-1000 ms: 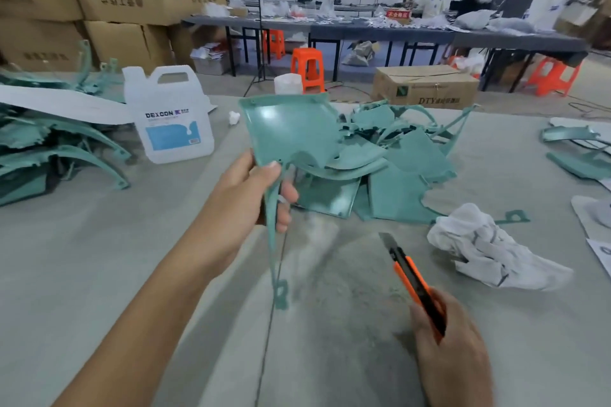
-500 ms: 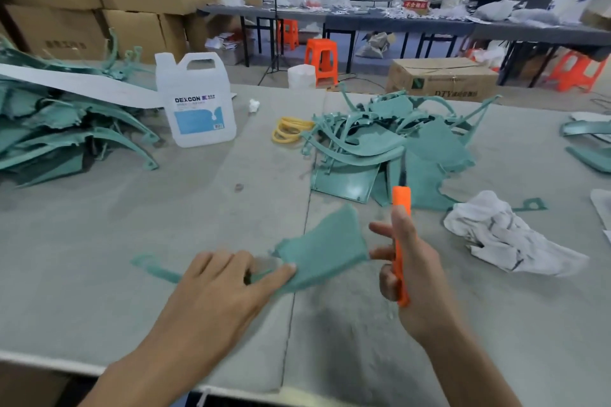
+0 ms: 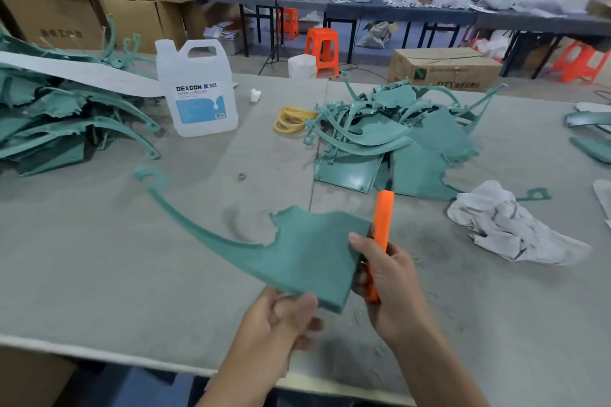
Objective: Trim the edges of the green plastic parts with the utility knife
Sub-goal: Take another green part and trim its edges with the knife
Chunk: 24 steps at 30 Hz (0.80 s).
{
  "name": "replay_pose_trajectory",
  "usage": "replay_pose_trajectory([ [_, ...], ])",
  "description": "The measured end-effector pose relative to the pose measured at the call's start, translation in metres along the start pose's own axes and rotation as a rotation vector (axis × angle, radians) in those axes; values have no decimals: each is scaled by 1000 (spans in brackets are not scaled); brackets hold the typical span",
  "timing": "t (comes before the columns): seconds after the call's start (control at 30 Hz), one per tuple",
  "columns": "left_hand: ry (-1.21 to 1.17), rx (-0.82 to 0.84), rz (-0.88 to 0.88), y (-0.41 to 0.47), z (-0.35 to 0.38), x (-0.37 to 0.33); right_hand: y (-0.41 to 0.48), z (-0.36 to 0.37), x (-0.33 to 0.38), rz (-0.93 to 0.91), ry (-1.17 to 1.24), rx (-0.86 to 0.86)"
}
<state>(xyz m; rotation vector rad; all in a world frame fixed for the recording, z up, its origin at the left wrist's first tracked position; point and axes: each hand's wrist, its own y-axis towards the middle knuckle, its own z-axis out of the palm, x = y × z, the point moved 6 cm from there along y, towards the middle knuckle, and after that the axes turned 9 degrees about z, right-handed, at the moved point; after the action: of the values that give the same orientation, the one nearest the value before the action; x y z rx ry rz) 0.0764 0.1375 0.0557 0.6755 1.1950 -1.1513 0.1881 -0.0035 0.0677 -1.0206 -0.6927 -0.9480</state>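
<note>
Since half a second earlier, the green plastic part (image 3: pixel 307 251) had come up off the table (image 3: pixel 99 274) and swung round, its thin curved arm now reaching toward ten o'clock. The left hand (image 3: pixel 277 317) had gone from lying on top of it to pinching its near corner at six o'clock, fingers curled, though blurred. At the part's three o'clock edge the right hand (image 3: pixel 390 284) gripped the utility knife (image 3: pixel 382 225) upright, fingers wrapped round the orange handle, thumb on the part. Whether the blade was out could not be told. More green parts (image 3: pixel 380 139) lay heaped at one o'clock, a white rag (image 3: pixel 509 228) at three, and a jug (image 3: pixel 196 92) at eleven.
</note>
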Motion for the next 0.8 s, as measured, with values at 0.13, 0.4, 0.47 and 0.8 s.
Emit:
replay_pose_trajectory([
  [0.13, -295, -99, -52, 20, 0, -17, -13, 2, 7, -121, -188, 64],
  [0.4, -639, -180, -180, 32, -7, -42, -46, -19, 3, -328, -742, 111],
  [0.47, -674, -186, -199, 30, -3, -44, -55, -15, 0, -338, -840, 162],
  [0.8, -798, -257, -260, 18, 5, -46, -63, 4, -8, -388, -985, 194],
])
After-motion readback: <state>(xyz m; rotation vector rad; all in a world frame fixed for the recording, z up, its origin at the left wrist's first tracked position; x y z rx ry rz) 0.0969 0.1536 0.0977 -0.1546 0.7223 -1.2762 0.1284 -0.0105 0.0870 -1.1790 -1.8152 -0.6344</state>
